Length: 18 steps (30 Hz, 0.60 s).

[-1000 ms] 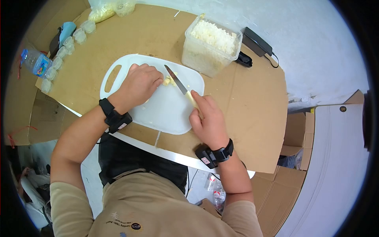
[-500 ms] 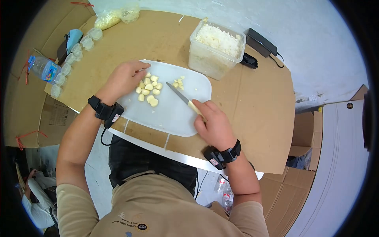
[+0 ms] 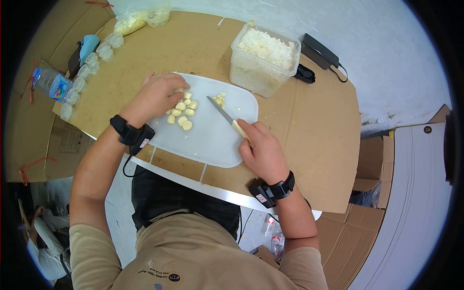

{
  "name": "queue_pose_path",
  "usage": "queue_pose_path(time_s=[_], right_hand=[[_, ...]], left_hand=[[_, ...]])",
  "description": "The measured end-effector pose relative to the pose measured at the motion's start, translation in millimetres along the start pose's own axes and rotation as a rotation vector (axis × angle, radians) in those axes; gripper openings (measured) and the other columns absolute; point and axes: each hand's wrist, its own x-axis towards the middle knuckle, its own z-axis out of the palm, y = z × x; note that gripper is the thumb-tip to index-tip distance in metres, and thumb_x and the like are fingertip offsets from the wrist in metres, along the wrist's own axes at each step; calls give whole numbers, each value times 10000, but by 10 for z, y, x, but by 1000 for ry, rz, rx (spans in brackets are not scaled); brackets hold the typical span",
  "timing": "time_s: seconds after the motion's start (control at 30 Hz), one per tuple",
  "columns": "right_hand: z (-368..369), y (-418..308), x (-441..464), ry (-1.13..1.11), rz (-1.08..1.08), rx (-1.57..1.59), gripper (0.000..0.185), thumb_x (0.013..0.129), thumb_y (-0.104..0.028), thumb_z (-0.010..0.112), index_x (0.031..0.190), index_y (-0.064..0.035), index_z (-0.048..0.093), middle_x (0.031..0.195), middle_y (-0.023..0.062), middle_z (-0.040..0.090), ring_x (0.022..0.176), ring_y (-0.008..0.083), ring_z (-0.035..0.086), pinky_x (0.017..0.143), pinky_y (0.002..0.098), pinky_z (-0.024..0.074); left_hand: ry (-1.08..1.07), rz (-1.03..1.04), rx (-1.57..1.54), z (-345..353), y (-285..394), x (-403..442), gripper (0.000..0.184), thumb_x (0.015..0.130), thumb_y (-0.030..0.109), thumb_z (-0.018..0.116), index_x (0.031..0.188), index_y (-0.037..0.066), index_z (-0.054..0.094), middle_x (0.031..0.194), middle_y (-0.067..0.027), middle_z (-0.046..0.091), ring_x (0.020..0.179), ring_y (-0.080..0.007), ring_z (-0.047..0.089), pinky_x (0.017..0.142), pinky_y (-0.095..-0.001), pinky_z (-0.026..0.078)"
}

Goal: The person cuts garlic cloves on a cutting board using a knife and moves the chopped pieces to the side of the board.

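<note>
A white cutting board (image 3: 208, 140) lies on the cardboard-covered table. Several peeled garlic cloves (image 3: 182, 107) are grouped on its left part. Over the upper left of this group is my left hand (image 3: 157, 95), fingers curled at the top cloves; whether it grips one is hidden. My right hand (image 3: 262, 149) holds the light handle of a knife (image 3: 222, 111), its blade lying low over the board and pointing up and left. Just beyond the knife tip sits a small pile of cut garlic pieces (image 3: 219, 100).
A plastic tub of chopped white bits (image 3: 265, 60) stands behind the board, beside a black power adapter (image 3: 320, 50). Small clear cups (image 3: 83, 72) line the left edge near a water bottle (image 3: 52, 84). A bag (image 3: 130, 23) lies at the back left.
My left hand has moved left from beside the cut pieces to the whole cloves, uncovering them. The knife remains in my right hand near the cut pieces. The view has shifted slightly.
</note>
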Motion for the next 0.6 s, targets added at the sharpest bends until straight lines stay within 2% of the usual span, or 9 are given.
queue_pose_path(time_s=[0.07, 0.2, 0.27, 0.3, 0.5, 0.57, 0.6], right_hand=[[-4, -7, -4, -1, 2, -2, 448, 898, -94, 634, 1338, -68, 714, 1015, 148, 666, 824, 371, 700, 736, 458, 593], [1, -1, 1, 2, -7, -2, 449, 898, -98, 635, 1340, -70, 712, 1013, 147, 664, 818, 369, 700, 730, 461, 592], [1, 2, 2, -1, -6, -5, 449, 900, -97, 634, 1341, -70, 711, 1014, 148, 664, 816, 370, 700, 729, 461, 592], [2, 5, -1, -3, -5, -9, 448, 901, -96, 634, 1342, -71, 711, 1015, 148, 664, 815, 370, 700, 728, 461, 593], [-11, -4, 9, -13, 0, -14, 443, 906, -91, 631, 1341, -65, 709, 1005, 152, 659, 809, 372, 700, 729, 463, 593], [-2, -6, 4, -4, 1, -3, 442, 906, -90, 632, 1341, -64, 708, 1006, 153, 657, 810, 372, 700, 728, 462, 592], [1, -2, -2, 3, 1, 8, 441, 906, -88, 634, 1340, -64, 708, 1006, 153, 655, 810, 372, 700, 727, 462, 592]], left_hand=[[-92, 0, 25, -22, 12, 29, 182, 973, 188, 722, 1114, 106, 803, 1262, -69, 731, 1285, -260, 612, 1160, -452, 357], [-61, 48, 37, 51, -58, 89, 174, 956, 195, 738, 1087, 102, 804, 1209, -55, 735, 1231, -260, 631, 1126, -432, 376], [-29, 76, 10, 96, -105, 123, 188, 947, 202, 702, 1081, 134, 814, 1184, -37, 752, 1221, -275, 640, 1090, -496, 380], [-27, 76, 10, 89, -94, 141, 188, 947, 202, 702, 1081, 134, 814, 1184, -37, 752, 1221, -275, 640, 1090, -496, 380], [-71, -9, 61, 71, 60, 216, 201, 962, 202, 687, 1111, 142, 808, 1126, -41, 758, 1178, -264, 658, 1202, -590, 300], [-162, -139, -67, 46, 201, 219, 187, 961, 157, 720, 1141, 148, 769, 1126, -16, 737, 1183, -230, 651, 1251, -622, 228], [-168, -137, -69, 79, 255, 194, 187, 961, 157, 720, 1141, 148, 769, 1126, -16, 737, 1183, -230, 651, 1251, -622, 228]])
